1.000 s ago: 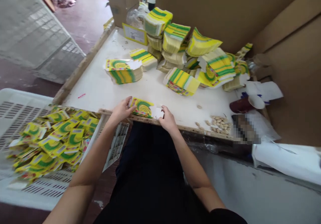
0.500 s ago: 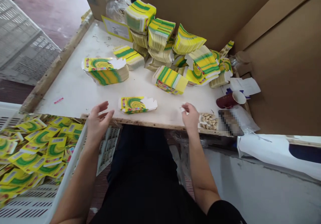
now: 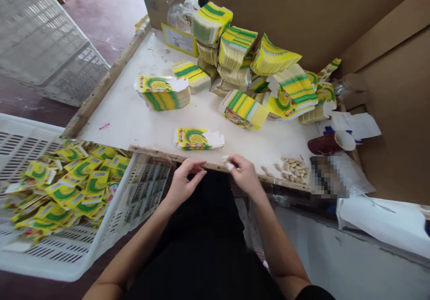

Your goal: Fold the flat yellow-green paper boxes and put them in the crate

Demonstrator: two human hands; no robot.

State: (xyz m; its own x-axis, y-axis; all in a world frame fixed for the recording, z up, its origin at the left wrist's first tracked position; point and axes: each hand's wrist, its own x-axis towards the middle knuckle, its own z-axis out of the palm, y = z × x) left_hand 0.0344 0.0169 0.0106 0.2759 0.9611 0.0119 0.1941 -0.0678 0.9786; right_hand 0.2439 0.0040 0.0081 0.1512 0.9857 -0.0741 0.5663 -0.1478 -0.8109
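Observation:
My left hand [image 3: 186, 179] is over the front edge of the table, its fingers bent and the thumb apart, with nothing in it. Across a small gap, my right hand [image 3: 243, 174] is closed, thumb and index finger close together. Small white bits show at its fingertips; whether they are coverings or something pinched, I cannot tell. Just beyond both hands lies a short stack of flattened yellow-green cartons [image 3: 198, 139], white flaps pointing right. To the right of my right hand is a loose pile of small pale nut-like pieces [image 3: 295, 169].
More bundled flat cartons [image 3: 238, 51] are heaped at the back, with another bundle [image 3: 163, 94] at left. A maroon cup [image 3: 327, 143] lies tipped at right. A white crate [image 3: 83, 246] at lower left holds many filled-looking yellow packs [image 3: 72, 188]. Cardboard [image 3: 302, 18] walls the back.
Both hands have come closer together at the table's front edge, the left moving right and the right moving left. The view has turned slightly left. More pale pieces lie spread at right.

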